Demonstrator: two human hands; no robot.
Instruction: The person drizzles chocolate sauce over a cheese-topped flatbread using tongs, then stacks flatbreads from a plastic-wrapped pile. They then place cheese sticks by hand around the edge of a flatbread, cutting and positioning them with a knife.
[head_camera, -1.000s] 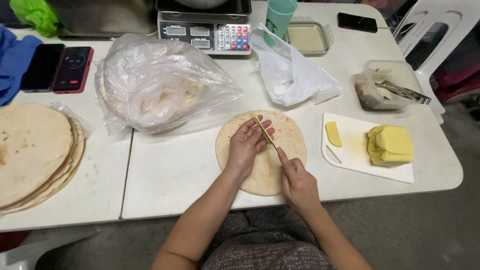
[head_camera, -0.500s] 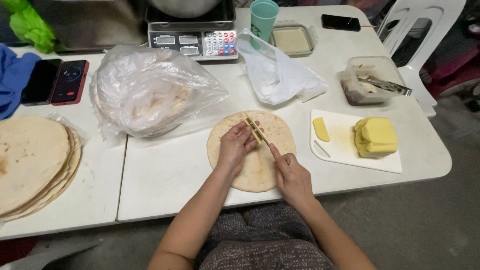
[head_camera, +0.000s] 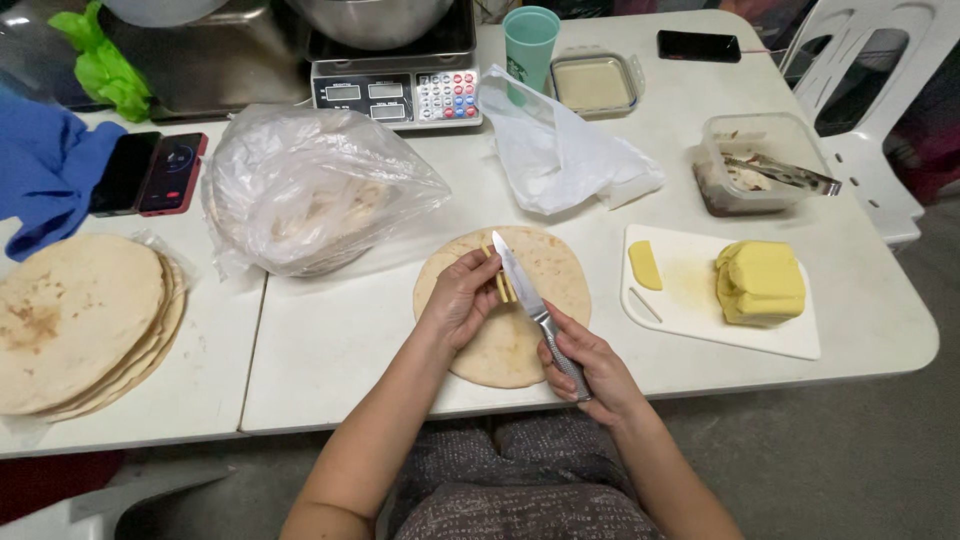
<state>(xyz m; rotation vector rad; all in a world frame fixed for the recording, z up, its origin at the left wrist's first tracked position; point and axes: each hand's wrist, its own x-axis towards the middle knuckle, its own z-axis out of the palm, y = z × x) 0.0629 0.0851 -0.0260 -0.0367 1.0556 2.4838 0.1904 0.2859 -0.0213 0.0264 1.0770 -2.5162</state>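
R hand (head_camera: 590, 372) was wrapped around the steel handle of a knife (head_camera: 530, 300), blade angled up and to the left over the flatbread (head_camera: 520, 340) lying at the near edge of the white table (head_camera: 330, 350). L hand (head_camera: 462, 298) rested on the bread w/ fingers curled, tips pressing down thin yellow cheese strips (head_camera: 500, 283) just beside the blade (can't tell if the edge touched them). Right of the bread sat a white cutting board (head_camera: 700, 310) w/ a yellow cheese block (head_camera: 760, 282) and one cut slice (head_camera: 645, 265). Far left: a clear bag of flatbreads (head_camera: 310, 190); nearer, an open stack of flatbreads (head_camera: 80, 320). A scale (head_camera: 400, 90) stood at the far side.

Judged best: keep fingertips tucked back from the edge, hold strips flat, use blade lightly so the bread underneath isn't scored.
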